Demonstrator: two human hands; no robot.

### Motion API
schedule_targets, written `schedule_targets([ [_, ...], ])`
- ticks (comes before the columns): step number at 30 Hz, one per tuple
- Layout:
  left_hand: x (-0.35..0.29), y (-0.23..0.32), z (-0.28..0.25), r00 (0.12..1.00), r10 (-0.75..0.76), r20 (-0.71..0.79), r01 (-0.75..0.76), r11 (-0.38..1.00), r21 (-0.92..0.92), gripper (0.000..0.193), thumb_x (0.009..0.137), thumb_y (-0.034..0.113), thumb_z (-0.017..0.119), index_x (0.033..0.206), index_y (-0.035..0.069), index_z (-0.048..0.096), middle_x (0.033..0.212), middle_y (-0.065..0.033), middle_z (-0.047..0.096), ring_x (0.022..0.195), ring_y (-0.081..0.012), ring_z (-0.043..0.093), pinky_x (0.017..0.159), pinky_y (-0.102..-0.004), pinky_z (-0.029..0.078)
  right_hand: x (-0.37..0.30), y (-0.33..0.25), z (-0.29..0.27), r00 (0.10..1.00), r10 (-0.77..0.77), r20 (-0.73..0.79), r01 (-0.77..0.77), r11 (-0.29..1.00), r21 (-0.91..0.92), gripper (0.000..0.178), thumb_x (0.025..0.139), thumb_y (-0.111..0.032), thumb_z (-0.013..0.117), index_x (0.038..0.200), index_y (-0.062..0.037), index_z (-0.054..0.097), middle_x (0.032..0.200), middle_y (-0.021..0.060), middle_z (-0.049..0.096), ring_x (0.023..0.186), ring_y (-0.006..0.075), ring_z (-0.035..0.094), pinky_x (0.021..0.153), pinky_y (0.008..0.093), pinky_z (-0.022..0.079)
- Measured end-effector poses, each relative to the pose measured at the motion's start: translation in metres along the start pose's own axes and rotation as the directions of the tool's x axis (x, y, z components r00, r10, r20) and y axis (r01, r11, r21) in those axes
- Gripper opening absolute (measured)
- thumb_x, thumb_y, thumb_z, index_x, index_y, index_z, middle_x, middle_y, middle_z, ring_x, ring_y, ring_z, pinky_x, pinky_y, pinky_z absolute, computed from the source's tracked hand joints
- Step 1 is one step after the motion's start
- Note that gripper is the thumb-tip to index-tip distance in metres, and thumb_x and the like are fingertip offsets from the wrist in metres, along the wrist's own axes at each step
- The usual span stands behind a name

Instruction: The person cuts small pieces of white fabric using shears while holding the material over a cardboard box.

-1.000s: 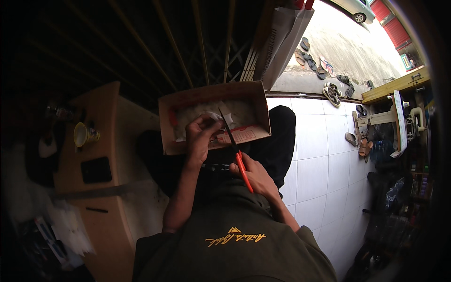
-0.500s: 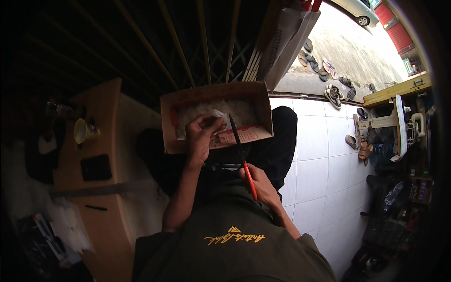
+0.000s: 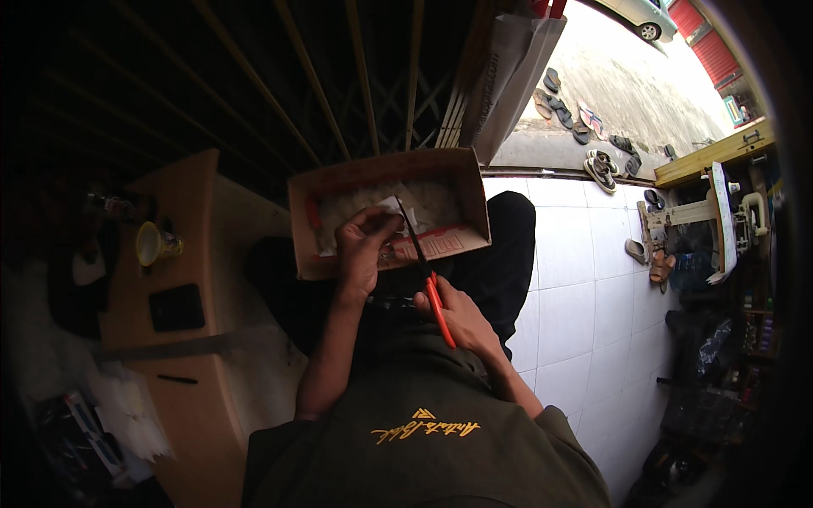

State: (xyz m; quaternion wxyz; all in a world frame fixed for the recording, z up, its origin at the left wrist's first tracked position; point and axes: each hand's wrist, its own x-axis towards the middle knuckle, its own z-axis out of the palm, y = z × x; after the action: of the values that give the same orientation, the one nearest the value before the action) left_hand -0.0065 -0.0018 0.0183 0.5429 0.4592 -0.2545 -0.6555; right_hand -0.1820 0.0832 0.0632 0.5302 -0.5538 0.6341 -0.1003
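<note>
A pair of scissors [image 3: 439, 309] with orange-red handles and dark blades is gripped in my right hand [image 3: 464, 320]. Its blades point up and away, over the near wall of an open cardboard box [image 3: 468, 199]. My left hand [image 3: 362, 244] reaches over that same wall, thumb and fingers pinching a small white piece of paper or thin sheet [image 3: 391, 204]. The blade tips lie right at this white piece; whether they cut into it I cannot tell. Pale, whitish bits [image 3: 432, 201] cover the bottom of the box, which rests at my lap between my knees.
To the left stands a wooden bench [image 3: 196, 199] with a yellow-rimmed cup [image 3: 151, 244], a dark phone-like slab [image 3: 177, 307] and a thin black pen-like stick [image 3: 178, 379]. A white bag [image 3: 517, 80] stands beyond the box. Sandals [image 3: 603, 173] lie by the doorway at the right.
The scissors have swung so their tips lean further left onto the white piece, and the handles appear wider. My right hand has shifted slightly left. The left hand has barely moved.
</note>
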Motion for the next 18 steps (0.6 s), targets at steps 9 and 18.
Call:
schedule_targets([
  [9, 0.001, -0.002, 0.000, 0.998, 0.056, 0.008, -0.056, 0.997, 0.043, 0.020, 0.088, 0.006, 0.070, 0.106, 0.003, 0.062, 0.089, -0.0057, 0.070, 0.079, -0.0129, 0.068, 0.067, -0.0251, 0.055, -0.009, 0.011, -0.002, 0.998, 0.039, 0.055, -0.046, 0.991, 0.124, 0.069, 0.093, -0.061, 0.051, 0.105, 0.0062, 0.061, 0.077, 0.0227, 0.063, 0.078, 0.0363, 0.064, 0.074, 0.0430, 0.046],
  [18, -0.001, -0.001, 0.000, 0.994, 0.049, 0.099, -0.053, 0.998, 0.039, 0.015, 0.089, 0.007, 0.069, 0.102, 0.005, 0.061, 0.090, -0.0046, 0.069, 0.080, -0.0116, 0.067, 0.065, -0.0236, 0.052, -0.029, 0.019, 0.002, 0.994, 0.032, 0.104, -0.039, 0.997, 0.064, 0.071, 0.093, -0.064, 0.046, 0.119, 0.0023, 0.050, 0.090, 0.0275, 0.064, 0.090, 0.0445, 0.062, 0.082, 0.0473, 0.045],
])
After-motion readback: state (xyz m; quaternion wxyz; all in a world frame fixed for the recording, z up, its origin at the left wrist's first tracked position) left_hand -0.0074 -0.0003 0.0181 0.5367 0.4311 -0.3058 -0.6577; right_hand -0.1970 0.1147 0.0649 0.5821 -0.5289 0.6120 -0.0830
